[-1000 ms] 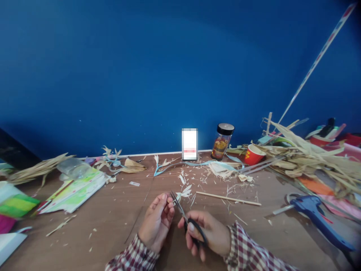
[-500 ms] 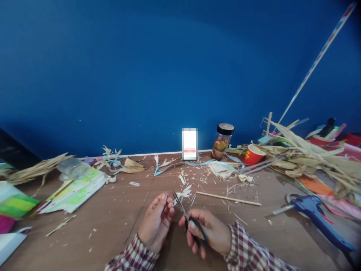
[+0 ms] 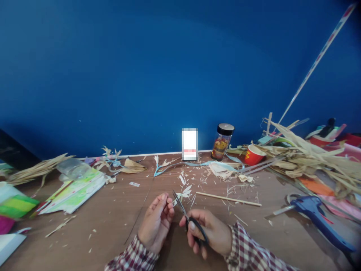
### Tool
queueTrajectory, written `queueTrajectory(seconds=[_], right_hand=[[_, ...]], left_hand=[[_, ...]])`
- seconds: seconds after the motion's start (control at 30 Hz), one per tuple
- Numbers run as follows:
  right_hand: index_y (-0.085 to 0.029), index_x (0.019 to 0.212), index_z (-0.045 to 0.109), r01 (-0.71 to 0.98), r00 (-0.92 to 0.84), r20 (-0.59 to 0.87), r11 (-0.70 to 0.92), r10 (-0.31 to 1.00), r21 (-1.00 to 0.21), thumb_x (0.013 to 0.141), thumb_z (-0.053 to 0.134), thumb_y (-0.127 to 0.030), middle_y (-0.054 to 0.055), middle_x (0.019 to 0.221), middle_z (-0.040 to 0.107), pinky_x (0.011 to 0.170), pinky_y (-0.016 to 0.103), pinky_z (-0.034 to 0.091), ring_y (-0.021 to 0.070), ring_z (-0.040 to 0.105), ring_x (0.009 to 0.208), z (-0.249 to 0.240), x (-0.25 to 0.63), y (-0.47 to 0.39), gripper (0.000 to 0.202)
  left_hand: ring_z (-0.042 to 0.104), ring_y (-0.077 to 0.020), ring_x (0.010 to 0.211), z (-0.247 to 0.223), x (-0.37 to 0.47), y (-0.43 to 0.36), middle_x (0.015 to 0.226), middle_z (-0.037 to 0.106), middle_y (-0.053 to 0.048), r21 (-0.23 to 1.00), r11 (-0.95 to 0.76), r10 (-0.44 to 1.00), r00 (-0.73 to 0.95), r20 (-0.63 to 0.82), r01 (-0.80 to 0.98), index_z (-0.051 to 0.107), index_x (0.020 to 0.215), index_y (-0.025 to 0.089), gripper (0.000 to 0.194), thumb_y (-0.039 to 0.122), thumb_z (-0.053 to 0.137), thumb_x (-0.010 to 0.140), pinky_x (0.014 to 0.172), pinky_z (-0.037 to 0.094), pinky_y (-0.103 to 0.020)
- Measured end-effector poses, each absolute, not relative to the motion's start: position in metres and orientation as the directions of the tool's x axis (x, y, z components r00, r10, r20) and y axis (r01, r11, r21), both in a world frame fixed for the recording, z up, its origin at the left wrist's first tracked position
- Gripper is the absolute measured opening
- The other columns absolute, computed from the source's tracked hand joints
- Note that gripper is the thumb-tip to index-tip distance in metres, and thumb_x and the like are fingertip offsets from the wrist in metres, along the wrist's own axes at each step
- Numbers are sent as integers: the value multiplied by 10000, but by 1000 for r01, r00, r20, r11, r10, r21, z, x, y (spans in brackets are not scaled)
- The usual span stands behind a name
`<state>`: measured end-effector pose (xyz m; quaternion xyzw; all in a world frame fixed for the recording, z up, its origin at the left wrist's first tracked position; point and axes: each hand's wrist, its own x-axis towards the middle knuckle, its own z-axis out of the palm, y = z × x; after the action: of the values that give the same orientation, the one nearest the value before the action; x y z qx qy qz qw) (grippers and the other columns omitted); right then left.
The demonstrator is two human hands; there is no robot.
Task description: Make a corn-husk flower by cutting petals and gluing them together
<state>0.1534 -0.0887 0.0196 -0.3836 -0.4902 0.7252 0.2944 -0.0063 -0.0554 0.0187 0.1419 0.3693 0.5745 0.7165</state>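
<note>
Scissors (image 3: 183, 209) sit in the right hand (image 3: 213, 230), raised over the table (image 3: 107, 210), the blades slanting away and leftward. That hand is curled around the black handles, its thumb lying along one loop. The left hand (image 3: 158, 224) has its thumb and fingertips brought together (whether something tiny is pinched there, I cannot tell).

The likeliest mishap is a nick: the tips point up just beside the left fingertips, near but apart, so a small slip of the right wrist could bring steel against skin. Anything as small as what those fingertips could hide would leave little margin between blade and finger, and could easily drop among the pale scraps (image 3: 220, 169) and get lost.

The white flower (image 3: 185, 193) lies just beyond the tips; if the blades dip forward, they might snag or crush its petals, which look thin. The stick (image 3: 228, 198) lies beyond the right hand and would probably roll if a knuckle knocked it. Farther right, the glue gun (image 3: 306, 205) rests with its nozzle toward the right sleeve (image 3: 248, 244); should it be hot (nothing shows either way), a careless sweep of that arm could mean a burn.
</note>
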Motion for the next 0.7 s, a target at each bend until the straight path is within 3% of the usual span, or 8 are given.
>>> queueTrajectory(seconds=[0.33, 0.4, 0.47, 0.53, 0.6, 0.7], right_hand=[[-140, 907, 519, 87, -447, -317, -312, 837, -946, 769, 456, -531, -41, 535, 494, 263, 108, 273, 40, 423, 351, 22, 154, -89, 419], [-149, 961, 499, 122, -370, -300, -274, 879, -954, 780, 460, -488, -39, 545, 500, 305, 132, 284, 55, 445, 384, 21, 156, -86, 386], [-176, 1027, 466, 266, -242, -221, -154, 945, -952, 751, 526, -430, -49, 541, 501, 368, 163, 300, 73, 459, 420, 22, 160, -83, 380], [-214, 1014, 463, 510, -138, -78, 3, 987, -860, 698, 601, -385, -56, 542, 511, 436, 194, 304, 92, 472, 461, 24, 166, -81, 386], [-239, 932, 487, 711, -110, 30, 100, 993, -696, 664, 636, -356, -49, 585, 553, 485, 210, 299, 114, 506, 521, 29, 173, -80, 328], [-264, 889, 503, 833, -100, 51, 111, 994, -541, 676, 615, -305, -42, 690, 612, 515, 212, 301, 138, 558, 601, 36, 184, -78, 244]], left_hand=[[522, -37, 502, 23, -8, -56, 659, 542, -2, 639, 285, 933, 54, -356, -715, 563, 765, 115, 108, 68, 472, 796, 476, 488, -139], [504, -30, 483, 23, -10, -55, 656, 534, 5, 631, 283, 934, 60, -351, -722, 562, 778, 122, 97, 84, 475, 799, 450, 475, -132], [477, -20, 453, 23, -12, -54, 655, 528, 13, 610, 294, 933, 83, -350, -736, 559, 796, 130, 81, 103, 484, 799, 411, 449, -119], [459, -13, 436, 22, -14, -53, 658, 527, 16, 590, 303, 931, 99, -352, -748, 558, 807, 136, 63, 122, 497, 796, 389, 430, -111], [456, -10, 435, 22, -15, -52, 662, 530, 16, 591, 304, 928, 93, -360, -747, 560, 811, 137, 50, 136, 515, 788, 390, 426, -111], [456, -9, 439, 21, -16, -52, 668, 543, 16, 623, 299, 931, 77, -357, -723, 567, 808, 141, 48, 146, 556, 762, 391, 418, -108]])
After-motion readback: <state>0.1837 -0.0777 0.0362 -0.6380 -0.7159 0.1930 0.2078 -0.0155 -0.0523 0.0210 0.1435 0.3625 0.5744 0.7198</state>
